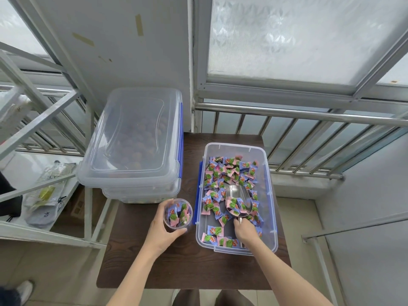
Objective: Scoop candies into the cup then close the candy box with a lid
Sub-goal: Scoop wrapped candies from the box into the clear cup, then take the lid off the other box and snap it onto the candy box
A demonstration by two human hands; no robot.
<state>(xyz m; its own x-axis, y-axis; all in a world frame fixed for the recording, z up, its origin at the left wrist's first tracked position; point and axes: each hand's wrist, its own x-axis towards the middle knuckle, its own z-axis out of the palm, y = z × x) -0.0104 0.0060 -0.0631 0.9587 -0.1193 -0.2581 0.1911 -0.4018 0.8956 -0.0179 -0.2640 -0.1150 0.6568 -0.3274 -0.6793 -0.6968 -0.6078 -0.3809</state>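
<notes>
An open clear candy box (269,195) with blue clips stands on the right of the dark table and holds several wrapped pink, blue and green candies (227,173). My right hand (245,231) is inside the box, gripping the handle of a metal scoop (238,200) that carries a few candies. To the left of the box stands a clear cup (178,214) with several candies in it. My left hand (164,230) wraps around the cup's left and near side. A clear lid (130,133) lies on the stacked boxes at the back left.
Two stacked clear boxes (141,191) with blue clips stand at the back left of the dark wooden table (176,268). A metal shelf frame (44,120) with packets is on the left. A railing (309,138) and windows are behind.
</notes>
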